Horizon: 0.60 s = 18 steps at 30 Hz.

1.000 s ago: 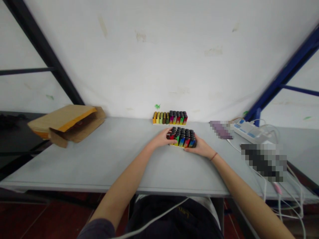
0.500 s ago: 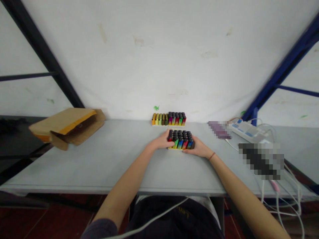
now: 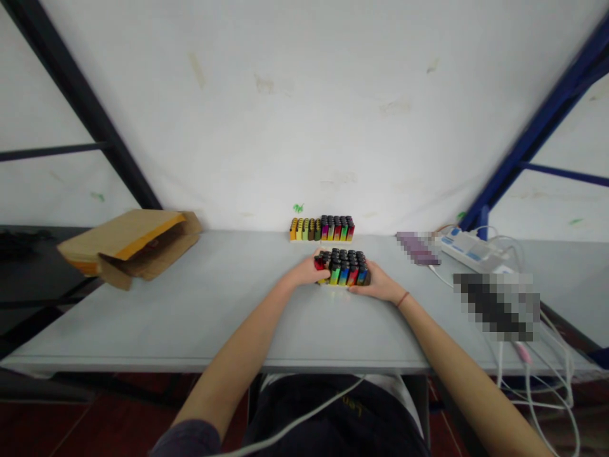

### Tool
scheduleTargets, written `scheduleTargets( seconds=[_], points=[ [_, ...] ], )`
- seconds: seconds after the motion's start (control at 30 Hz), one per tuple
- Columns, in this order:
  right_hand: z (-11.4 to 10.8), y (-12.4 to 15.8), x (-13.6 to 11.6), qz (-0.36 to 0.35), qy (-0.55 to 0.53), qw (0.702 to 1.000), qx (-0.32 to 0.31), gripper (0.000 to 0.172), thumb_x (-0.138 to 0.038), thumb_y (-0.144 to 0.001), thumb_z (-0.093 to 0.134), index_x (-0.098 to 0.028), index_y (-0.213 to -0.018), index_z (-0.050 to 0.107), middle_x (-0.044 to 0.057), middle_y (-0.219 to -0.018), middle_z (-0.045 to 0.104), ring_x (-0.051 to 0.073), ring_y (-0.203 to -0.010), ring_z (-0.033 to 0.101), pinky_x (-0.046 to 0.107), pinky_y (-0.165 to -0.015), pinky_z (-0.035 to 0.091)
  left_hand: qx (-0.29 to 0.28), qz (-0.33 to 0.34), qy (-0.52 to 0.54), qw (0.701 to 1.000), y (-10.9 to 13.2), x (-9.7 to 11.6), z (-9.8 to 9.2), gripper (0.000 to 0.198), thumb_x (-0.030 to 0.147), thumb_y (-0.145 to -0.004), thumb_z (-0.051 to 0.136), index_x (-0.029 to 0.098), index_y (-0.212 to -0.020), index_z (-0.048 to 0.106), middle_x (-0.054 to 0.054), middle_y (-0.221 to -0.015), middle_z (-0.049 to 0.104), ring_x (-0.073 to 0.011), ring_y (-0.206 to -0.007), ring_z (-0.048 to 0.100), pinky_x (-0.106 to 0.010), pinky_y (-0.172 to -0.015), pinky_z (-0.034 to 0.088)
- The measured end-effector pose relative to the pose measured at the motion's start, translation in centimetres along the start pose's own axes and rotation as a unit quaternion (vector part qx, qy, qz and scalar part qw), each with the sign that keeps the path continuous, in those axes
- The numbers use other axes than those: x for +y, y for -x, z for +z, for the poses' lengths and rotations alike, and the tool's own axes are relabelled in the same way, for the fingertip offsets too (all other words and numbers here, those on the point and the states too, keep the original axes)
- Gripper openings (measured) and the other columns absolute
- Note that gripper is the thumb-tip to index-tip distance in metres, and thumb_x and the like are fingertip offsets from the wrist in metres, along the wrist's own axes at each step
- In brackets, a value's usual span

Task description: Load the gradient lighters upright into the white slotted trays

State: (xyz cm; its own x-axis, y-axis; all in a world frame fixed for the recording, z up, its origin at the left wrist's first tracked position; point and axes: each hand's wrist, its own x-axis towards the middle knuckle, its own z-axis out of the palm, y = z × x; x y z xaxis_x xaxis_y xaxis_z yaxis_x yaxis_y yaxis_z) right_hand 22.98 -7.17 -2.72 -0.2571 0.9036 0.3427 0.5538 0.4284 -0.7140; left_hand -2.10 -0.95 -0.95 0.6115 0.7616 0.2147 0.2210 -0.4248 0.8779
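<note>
A block of lighters point(image 3: 349, 270) with black tops and multicoloured bodies stands on the table point(image 3: 214, 317) in a pale tray. My left hand point(image 3: 307, 271) closes on its left end, thumb across the front. The red lighters point(image 3: 319, 262) there lean outward to the left, away from the upright ones. My right hand point(image 3: 379, 284) is wrapped round the right end, with its thumb low along the front. Behind, against the wall, stand a group of yellow and olive lighters point(image 3: 305, 230) and another black-topped block of lighters point(image 3: 337, 229).
An open cardboard box point(image 3: 124, 238) lies at the left. On the right are a purple blurred item point(image 3: 417, 247), a white power strip point(image 3: 469, 251), a dark pixelated object point(image 3: 495, 308) and tangled white cables point(image 3: 528, 387). One white cable point(image 3: 304, 416) crosses my lap.
The lighters at the block's left end have tilted outward with my left hand, which shifted slightly left. A gap shows beside the upright ones. My right hand has barely moved.
</note>
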Motion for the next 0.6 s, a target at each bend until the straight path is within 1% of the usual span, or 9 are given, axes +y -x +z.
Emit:
scheduleTargets(
  seconds=[0.03, 0.1, 0.2, 0.27, 0.37, 0.43, 0.5, 0.57, 0.6],
  points=[
    [0.0, 0.0, 0.1, -0.002, 0.0, 1.0, -0.002, 0.073, -0.052, -0.062, 0.087, -0.018, -0.122, 0.063, 0.01, -0.118, 0.071, 0.032, -0.11, 0.065, 0.05, -0.101, 0.05, 0.012, 0.005, 0.0, 1.0, -0.1, 0.0, 0.1, 0.042, 0.022, -0.064, 0.062, 0.02, -0.104, 0.049, -0.001, -0.09, 0.059, -0.0174, -0.084, 0.058, -0.033, -0.083, 0.05],
    [0.0, 0.0, 0.2, -0.009, -0.001, 1.0, -0.009, 0.073, -0.053, -0.063, 0.086, -0.019, -0.122, 0.062, 0.011, -0.119, 0.071, 0.032, -0.11, 0.065, 0.05, -0.101, 0.05, 0.058, 0.014, 0.006, 0.998, -0.4, 0.0, 0.2, 0.037, 0.023, -0.067, 0.061, 0.02, -0.101, 0.049, 0.0, -0.089, 0.059, -0.0172, -0.084, 0.058, -0.033, -0.084, 0.05],
    [0.1, -0.1, 0.4, -0.02, 0.001, 1.0, -0.016, 0.073, -0.054, -0.066, 0.084, -0.019, -0.125, 0.06, 0.011, -0.122, 0.07, 0.033, -0.111, 0.064, 0.051, -0.102, 0.05, 0.118, 0.026, 0.017, 0.993, -0.7, -0.1, 0.1, 0.03, 0.026, -0.074, 0.06, 0.02, -0.101, 0.048, 0.001, -0.085, 0.058, -0.0153, -0.08, 0.058, -0.031, -0.082, 0.051],
    [0.1, -0.1, 0.5, -0.023, 0.003, 1.0, -0.014, 0.073, -0.055, -0.066, 0.084, -0.02, -0.126, 0.06, 0.011, -0.122, 0.07, 0.033, -0.112, 0.064, 0.051, -0.102, 0.05, 0.116, 0.027, 0.0, 0.993, -0.6, -0.2, -0.2, 0.031, 0.026, -0.075, 0.061, 0.02, -0.103, 0.049, 0.002, -0.083, 0.058, -0.0145, -0.079, 0.058, -0.03, -0.081, 0.051],
    [0.2, -0.1, 0.6, -0.022, 0.005, 1.0, -0.009, 0.074, -0.055, -0.066, 0.084, -0.021, -0.127, 0.06, 0.011, -0.123, 0.069, 0.034, -0.113, 0.063, 0.051, -0.102, 0.049, 0.07, 0.012, -0.035, 0.997, -0.2, -0.4, -0.3, 0.041, 0.026, -0.071, 0.068, 0.019, -0.107, 0.051, 0.002, -0.085, 0.061, -0.0159, -0.079, 0.059, -0.03, -0.079, 0.051],
    [0.2, -0.1, 0.6, -0.021, 0.004, 1.0, -0.01, 0.075, -0.055, -0.066, 0.084, -0.021, -0.128, 0.059, 0.011, -0.124, 0.069, 0.034, -0.113, 0.063, 0.052, -0.102, 0.049, 0.061, 0.005, -0.034, 0.998, -0.2, -0.5, -0.2, 0.041, 0.03, -0.07, 0.07, 0.019, -0.106, 0.052, 0.0, -0.088, 0.063, -0.0173, -0.082, 0.061, -0.032, -0.08, 0.051],
    [0.1, -0.1, 0.6, -0.02, 0.002, 1.0, -0.013, 0.076, -0.055, -0.067, 0.084, -0.021, -0.13, 0.058, 0.012, -0.125, 0.068, 0.034, -0.113, 0.063, 0.052, -0.101, 0.049, 0.095, 0.003, -0.015, 0.995, -0.5, -0.4, -0.3, 0.039, 0.035, -0.074, 0.069, 0.019, -0.105, 0.053, -0.002, -0.092, 0.065, -0.0178, -0.084, 0.062, -0.032, -0.082, 0.051],
    [0.1, -0.1, 0.5, -0.017, 0.001, 1.0, -0.015, 0.077, -0.054, -0.067, 0.084, -0.02, -0.131, 0.057, 0.012, -0.125, 0.068, 0.034, -0.113, 0.063, 0.053, -0.101, 0.049, 0.165, -0.006, 0.012, 0.986, -1.0, -0.4, -1.1, 0.038, 0.037, -0.076, 0.067, 0.019, -0.107, 0.054, -0.003, -0.095, 0.067, -0.0173, -0.087, 0.062, -0.031, -0.084, 0.051],
    [0.1, -0.1, 0.5, -0.015, 0.001, 1.0, -0.016, 0.077, -0.054, -0.067, 0.084, -0.02, -0.131, 0.057, 0.012, -0.125, 0.068, 0.034, -0.113, 0.063, 0.053, -0.101, 0.049, 0.207, -0.019, 0.023, 0.978, -1.2, -0.5, -1.9, 0.037, 0.037, -0.077, 0.067, 0.019, -0.107, 0.055, -0.003, -0.095, 0.067, -0.0171, -0.087, 0.063, -0.03, -0.083, 0.051]
  ],
)
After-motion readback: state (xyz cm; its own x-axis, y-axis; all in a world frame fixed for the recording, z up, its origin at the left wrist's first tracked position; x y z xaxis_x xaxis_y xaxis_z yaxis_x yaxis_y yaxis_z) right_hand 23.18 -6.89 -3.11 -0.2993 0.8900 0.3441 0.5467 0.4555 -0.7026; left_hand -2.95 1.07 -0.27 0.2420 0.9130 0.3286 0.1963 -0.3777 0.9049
